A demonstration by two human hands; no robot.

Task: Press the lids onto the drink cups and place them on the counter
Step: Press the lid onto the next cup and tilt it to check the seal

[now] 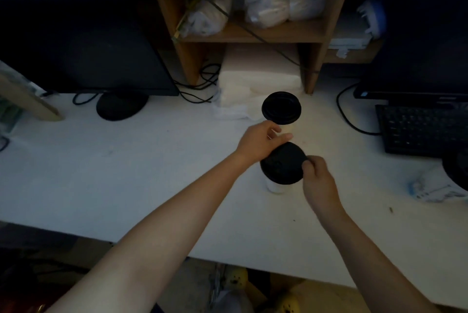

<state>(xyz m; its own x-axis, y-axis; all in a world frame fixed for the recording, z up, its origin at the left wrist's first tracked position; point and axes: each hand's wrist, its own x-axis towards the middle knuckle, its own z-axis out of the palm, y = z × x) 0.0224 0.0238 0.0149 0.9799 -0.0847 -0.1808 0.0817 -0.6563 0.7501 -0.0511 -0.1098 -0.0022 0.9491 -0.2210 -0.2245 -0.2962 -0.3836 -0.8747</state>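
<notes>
Both on it now: my left grip [260, 144] curls over the far-left edge of the black lid [282, 163], and my right grip [316, 178] pinches the near-right edge. So each grip is grasping that lid at the rim, and it sits between them on top of the white cup [274, 186].

The cup stands on the desk [126, 173] right under my grips. It is upright, with its long axis vertical and its mouth up under the lid. The lid lies flat-side up, perhaps slightly tilted; I cannot tell if it is seated all the way round.

I judge this a light paper cup with thin walls that would buckle if squeezed, so I leave the sides alone. The lid looks like thin plastic, stiff across the top and springy at the rim. The rim is the place to hold and press, working round the edge and pushing straight down along the cup's axis. I cannot see whether it is full; if it is, a skewed push could tip it.

Just beyond my left grip a second lidded cup [281, 108] stands upright on the desk.
</notes>
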